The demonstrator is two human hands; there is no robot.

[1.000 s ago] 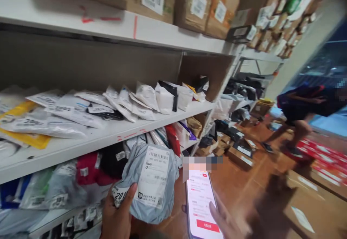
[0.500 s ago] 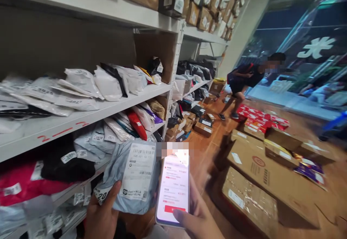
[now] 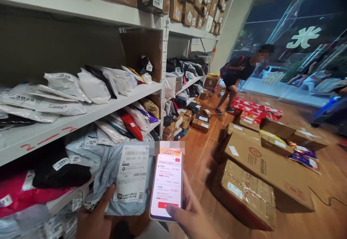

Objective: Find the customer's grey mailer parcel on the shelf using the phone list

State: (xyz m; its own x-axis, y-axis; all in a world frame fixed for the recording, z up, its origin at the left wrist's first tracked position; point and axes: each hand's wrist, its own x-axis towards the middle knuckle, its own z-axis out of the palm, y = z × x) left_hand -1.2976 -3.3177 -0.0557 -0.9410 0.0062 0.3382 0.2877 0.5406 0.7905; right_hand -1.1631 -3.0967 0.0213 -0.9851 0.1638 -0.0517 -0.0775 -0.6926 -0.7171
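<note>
A grey-blue plastic mailer parcel (image 3: 107, 174) with a large white shipping label (image 3: 132, 172) is gripped at its lower left corner by my left hand (image 3: 94, 213), thumb on top. A smaller number sticker shows partly beneath that thumb. Beside the parcel, my right hand (image 3: 191, 210) holds a smartphone (image 3: 166, 181) upright, its lit screen facing me. The right thumb lies over a red button near the bottom of the screen. Phone and parcel are side by side, nearly touching. Part of the phone's top is blurred out.
White shelves (image 3: 108, 105) on the left carry many numbered mailers (image 3: 63, 85), with boxes above. Cardboard cartons (image 3: 249, 195) stand on the wooden floor (image 3: 197, 174) to the right. Further back, a person (image 3: 235, 72) bends forward near red boxes (image 3: 252, 107) and a glass front.
The view has shifted slightly, so shelves and cartons sit further left and the picture is sharper. Both hands keep their hold on the parcel and the smartphone.
</note>
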